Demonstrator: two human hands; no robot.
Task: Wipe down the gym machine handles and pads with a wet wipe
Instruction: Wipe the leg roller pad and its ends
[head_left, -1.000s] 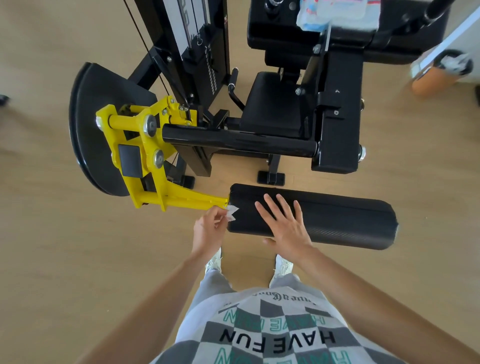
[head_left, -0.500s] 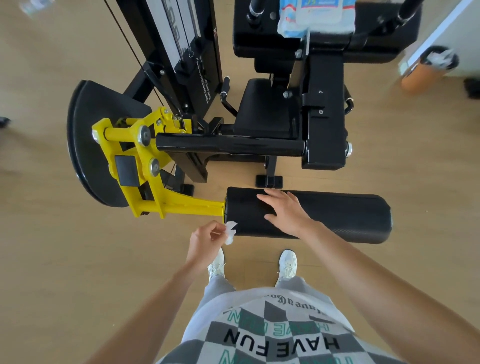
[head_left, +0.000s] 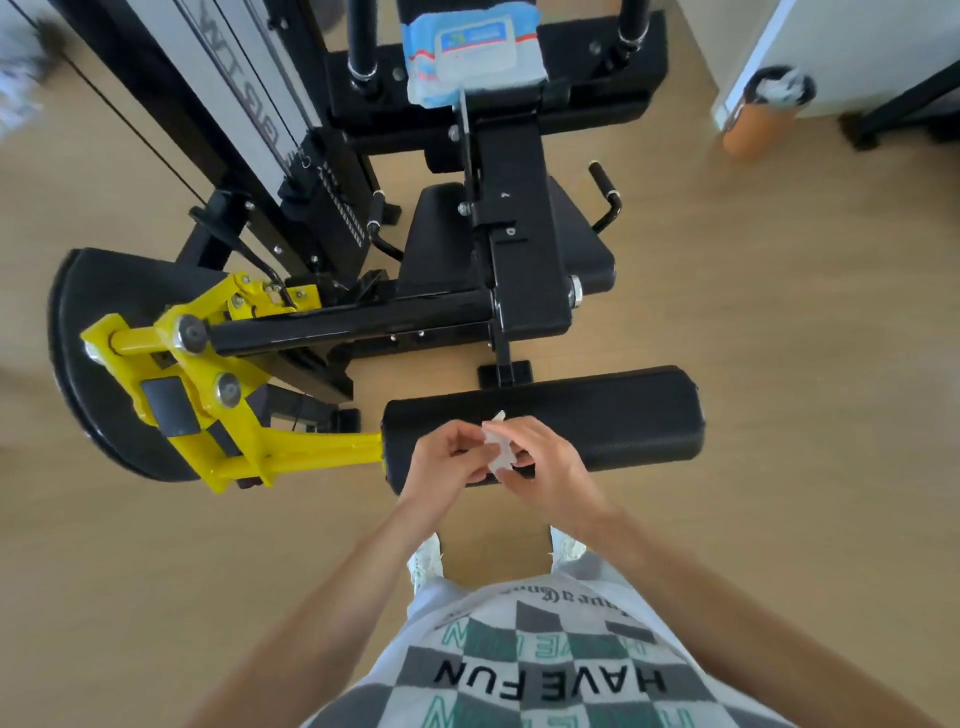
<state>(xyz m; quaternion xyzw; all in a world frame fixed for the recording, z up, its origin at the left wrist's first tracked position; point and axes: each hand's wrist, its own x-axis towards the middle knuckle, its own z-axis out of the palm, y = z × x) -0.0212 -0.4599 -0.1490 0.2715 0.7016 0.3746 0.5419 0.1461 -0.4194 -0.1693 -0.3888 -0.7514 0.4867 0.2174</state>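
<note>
A pale wooden floor (head_left: 779, 364) fills the view, and a black gym machine (head_left: 519, 270) stands on it ahead of the person. At the machine's left side sits a broad, curved black plate (head_left: 88, 291). A yellow lever arm (head_left: 249, 441) is bolted in front of it and runs right to the end of a long black roller pad (head_left: 623, 421). The roller pad lies crosswise just ahead of the person, nearest of all the machine's parts. Behind it, under the central black beam, is the black seat pad (head_left: 436, 244). A short black handle (head_left: 605, 195) sticks up on the seat's right and another (head_left: 376, 218) on its left.

The person's grey, green and white checked shirt (head_left: 545, 670) shows at the bottom edge.

A blue and white pack of wipes (head_left: 472, 52) rests on top of the machine at the far end. An orange container (head_left: 753, 124) stands on the floor to the right, well apart from the machine.

Both hands meet over the left half of the roller pad. The left hand (head_left: 441, 462) has its fingers curled and pinches the wet wipe (head_left: 497, 447) from the left. The right hand (head_left: 545, 467) grips the same wipe from the right. The wipe is small, white and crumpled, held between the two hands just above the pad. Whether it touches the pad cannot be told.
</note>
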